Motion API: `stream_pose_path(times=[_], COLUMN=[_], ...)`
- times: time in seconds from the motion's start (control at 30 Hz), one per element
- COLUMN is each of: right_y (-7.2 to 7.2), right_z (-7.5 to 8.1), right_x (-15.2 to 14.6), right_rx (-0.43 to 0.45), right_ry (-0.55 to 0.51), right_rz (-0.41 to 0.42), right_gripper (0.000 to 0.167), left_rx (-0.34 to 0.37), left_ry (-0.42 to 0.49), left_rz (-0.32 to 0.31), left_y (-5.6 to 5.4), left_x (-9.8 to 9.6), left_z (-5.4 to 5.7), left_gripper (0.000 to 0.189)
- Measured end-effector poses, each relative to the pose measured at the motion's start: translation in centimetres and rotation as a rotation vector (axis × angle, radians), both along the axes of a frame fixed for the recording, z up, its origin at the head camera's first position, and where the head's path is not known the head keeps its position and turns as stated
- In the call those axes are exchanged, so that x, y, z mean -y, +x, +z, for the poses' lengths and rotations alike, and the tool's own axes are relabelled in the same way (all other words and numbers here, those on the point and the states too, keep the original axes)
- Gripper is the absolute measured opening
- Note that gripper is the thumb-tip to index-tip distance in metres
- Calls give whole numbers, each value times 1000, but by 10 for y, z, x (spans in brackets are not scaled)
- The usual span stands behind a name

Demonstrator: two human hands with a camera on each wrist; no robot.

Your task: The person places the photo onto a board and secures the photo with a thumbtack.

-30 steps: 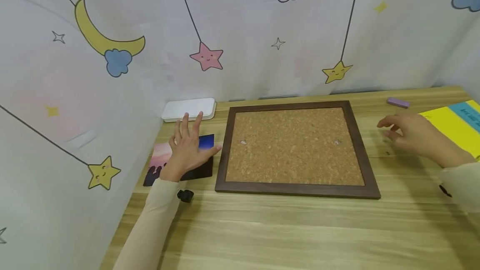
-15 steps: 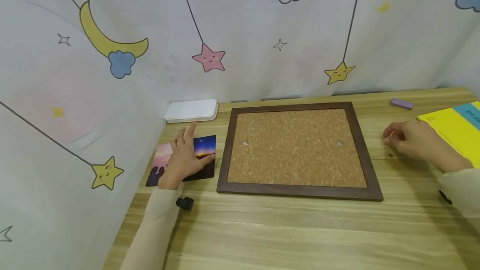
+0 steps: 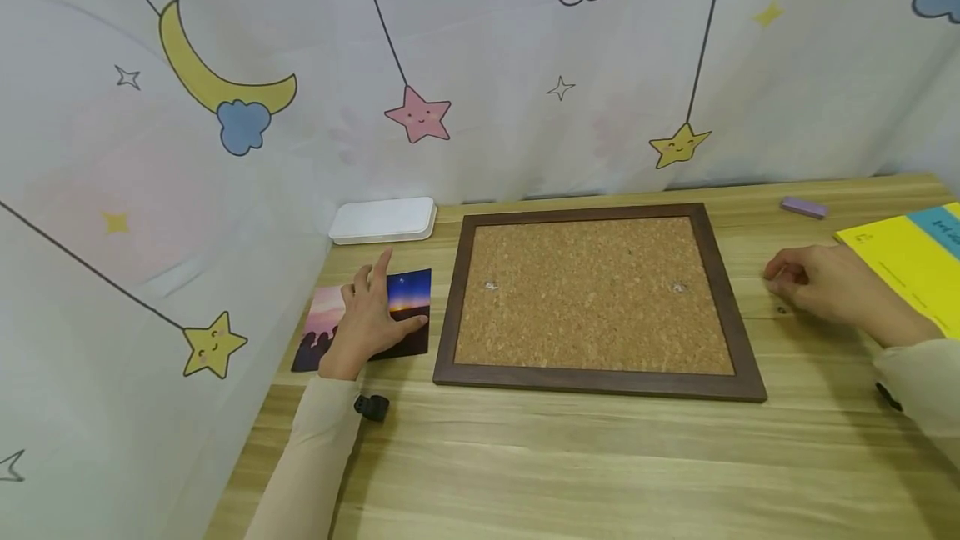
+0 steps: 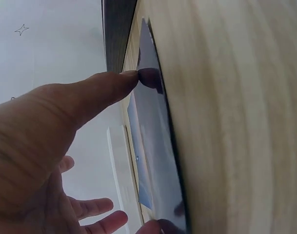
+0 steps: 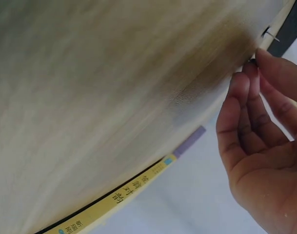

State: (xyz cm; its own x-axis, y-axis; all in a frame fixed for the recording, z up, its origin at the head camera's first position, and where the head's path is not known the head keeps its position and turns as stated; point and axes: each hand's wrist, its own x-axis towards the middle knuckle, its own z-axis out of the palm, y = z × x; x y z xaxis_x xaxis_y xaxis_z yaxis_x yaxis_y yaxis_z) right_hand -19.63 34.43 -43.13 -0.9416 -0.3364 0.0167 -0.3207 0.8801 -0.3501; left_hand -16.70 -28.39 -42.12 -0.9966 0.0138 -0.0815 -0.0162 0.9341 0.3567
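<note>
Cork board (image 3: 592, 298), flanked: at left, left hand (image 3: 367, 319), fingers apart, likely steadying photo (image 3: 409, 293); at right, right hand (image 3: 825, 283) pinching small dark thing (image 5: 252, 61).

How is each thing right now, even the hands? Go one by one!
Left hand: thumb and fingers spread
Sunset photo: touched by left thumb
Pink photo: partly hidden
Right hand: pinching tiny dark thing
Tack: loose, seemingly point up
Cork board: flat, cork side up
White case: closed
Yellow book: closed
Purple block: lying flat

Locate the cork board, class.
In the head view, the cork board lies on the table between the left hand, at the photos, and the right hand.
</note>
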Motion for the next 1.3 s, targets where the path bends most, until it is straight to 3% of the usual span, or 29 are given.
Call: stream_pose_path(times=[0.5,0.8,1.1,1.3], right_y=[-3,-2,-2,-1], right_z=[3,4,8,6], right_x=[3,4,9,10], right_rx=[32,-8,-6,-66], right_ry=[6,-5,-41,-56], right_rz=[-35,-11,-27,-27], right_gripper=[13,14,25,16], left_rx=[5,-34,-95,-123], left_ry=[17,26,149,177], left_rz=[60,77,130,116], left_y=[-4,-3,-1,-2], left_x=[-5,-4,4,7], left_z=[2,0,-1,0], left_gripper=[122,118,87,59])
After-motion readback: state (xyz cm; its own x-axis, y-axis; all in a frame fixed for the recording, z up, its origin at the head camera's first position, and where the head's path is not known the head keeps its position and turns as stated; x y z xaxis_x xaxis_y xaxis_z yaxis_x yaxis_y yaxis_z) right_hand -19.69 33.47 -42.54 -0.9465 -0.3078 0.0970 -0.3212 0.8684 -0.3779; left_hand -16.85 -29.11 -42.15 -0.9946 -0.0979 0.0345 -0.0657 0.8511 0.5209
